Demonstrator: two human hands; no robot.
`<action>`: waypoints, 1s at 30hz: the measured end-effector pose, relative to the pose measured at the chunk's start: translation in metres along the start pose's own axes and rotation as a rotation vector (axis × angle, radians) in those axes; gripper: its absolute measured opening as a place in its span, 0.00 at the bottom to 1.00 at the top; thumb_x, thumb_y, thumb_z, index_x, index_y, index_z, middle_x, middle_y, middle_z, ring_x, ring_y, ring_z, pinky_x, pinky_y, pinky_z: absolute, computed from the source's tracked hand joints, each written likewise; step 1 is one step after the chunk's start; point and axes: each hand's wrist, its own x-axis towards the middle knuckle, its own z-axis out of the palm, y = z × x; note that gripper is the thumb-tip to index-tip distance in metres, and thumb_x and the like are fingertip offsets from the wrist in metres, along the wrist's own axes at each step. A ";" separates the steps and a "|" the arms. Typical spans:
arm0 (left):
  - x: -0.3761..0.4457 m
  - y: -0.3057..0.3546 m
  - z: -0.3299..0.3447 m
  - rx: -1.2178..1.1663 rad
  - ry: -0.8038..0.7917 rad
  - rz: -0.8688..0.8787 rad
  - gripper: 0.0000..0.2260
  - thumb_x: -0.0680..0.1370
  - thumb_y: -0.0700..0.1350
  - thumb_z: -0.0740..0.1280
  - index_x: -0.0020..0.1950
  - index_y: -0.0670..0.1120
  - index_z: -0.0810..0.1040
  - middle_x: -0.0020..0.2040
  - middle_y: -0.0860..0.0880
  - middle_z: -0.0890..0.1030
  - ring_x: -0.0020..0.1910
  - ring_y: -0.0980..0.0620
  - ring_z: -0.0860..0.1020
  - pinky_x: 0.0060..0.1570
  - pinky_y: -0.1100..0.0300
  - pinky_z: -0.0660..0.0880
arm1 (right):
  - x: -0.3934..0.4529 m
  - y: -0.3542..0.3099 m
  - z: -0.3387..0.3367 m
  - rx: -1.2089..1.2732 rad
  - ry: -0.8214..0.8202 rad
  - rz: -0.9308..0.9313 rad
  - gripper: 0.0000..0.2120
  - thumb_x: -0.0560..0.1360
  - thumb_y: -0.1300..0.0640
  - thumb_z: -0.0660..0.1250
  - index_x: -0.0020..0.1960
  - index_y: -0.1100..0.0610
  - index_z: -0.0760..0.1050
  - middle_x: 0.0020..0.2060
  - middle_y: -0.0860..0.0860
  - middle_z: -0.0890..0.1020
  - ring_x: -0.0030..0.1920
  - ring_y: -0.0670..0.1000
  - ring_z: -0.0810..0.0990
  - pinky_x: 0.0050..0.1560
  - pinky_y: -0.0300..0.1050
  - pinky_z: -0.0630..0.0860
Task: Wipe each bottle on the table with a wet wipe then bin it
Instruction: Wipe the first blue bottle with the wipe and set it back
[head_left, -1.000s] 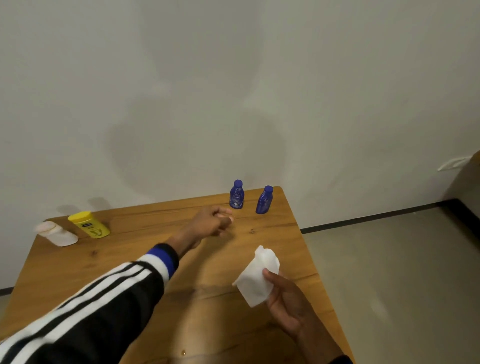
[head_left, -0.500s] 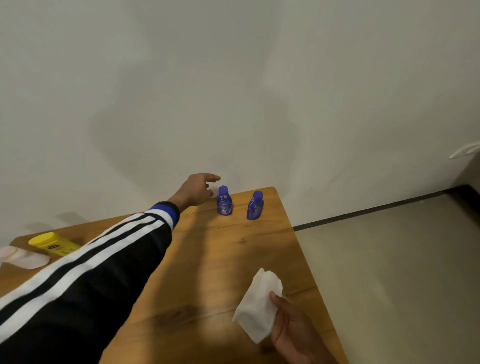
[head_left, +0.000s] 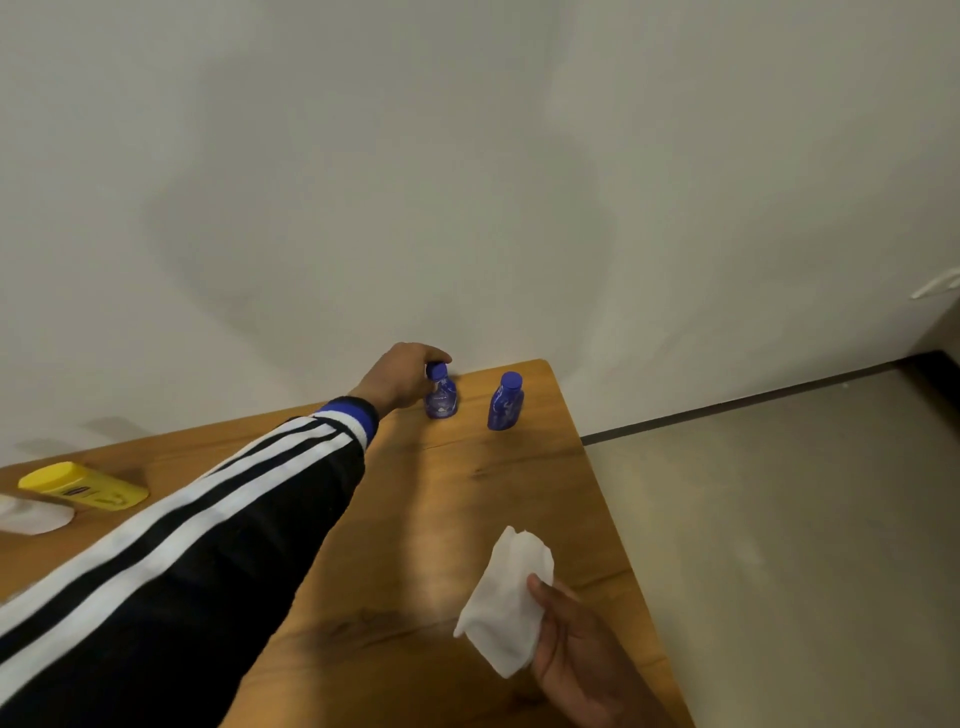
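Observation:
Two small blue bottles stand upright near the far right corner of the wooden table. My left hand reaches across and curls its fingers round the neck and cap of the left blue bottle, which still stands on the table. The right blue bottle stands a little apart, untouched. Near the table's front right, my right hand holds a crumpled white wet wipe between thumb and fingers, above the tabletop.
A yellow pack lies at the far left of the table, with a white object beside it at the frame edge. A white wall runs behind the table. Grey floor lies to the right of the table's edge.
My left hand has reached forward from mid-table to the left blue bottle and closed round its top. My right hand kept hold of the wipe near the front edge.

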 end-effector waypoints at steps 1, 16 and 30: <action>-0.001 -0.003 -0.001 -0.034 0.000 -0.015 0.20 0.75 0.37 0.72 0.67 0.46 0.78 0.65 0.46 0.79 0.58 0.47 0.78 0.57 0.59 0.73 | 0.001 0.001 0.001 -0.002 0.005 0.000 0.50 0.49 0.64 0.87 0.68 0.65 0.71 0.60 0.69 0.79 0.58 0.68 0.79 0.47 0.60 0.83; -0.148 -0.056 -0.053 -1.175 -0.025 -0.308 0.18 0.73 0.47 0.74 0.62 0.50 0.80 0.59 0.49 0.84 0.58 0.53 0.81 0.60 0.50 0.76 | -0.009 0.029 0.040 -0.049 -0.050 0.047 0.50 0.43 0.68 0.86 0.64 0.66 0.73 0.57 0.69 0.81 0.51 0.69 0.84 0.42 0.63 0.83; -0.326 -0.099 -0.059 -1.767 0.257 -0.198 0.18 0.76 0.51 0.66 0.65 0.48 0.79 0.50 0.46 0.83 0.49 0.48 0.83 0.51 0.50 0.81 | -0.078 0.131 0.103 -0.260 -0.018 -0.054 0.19 0.80 0.68 0.58 0.70 0.62 0.69 0.50 0.60 0.84 0.39 0.66 0.83 0.25 0.46 0.81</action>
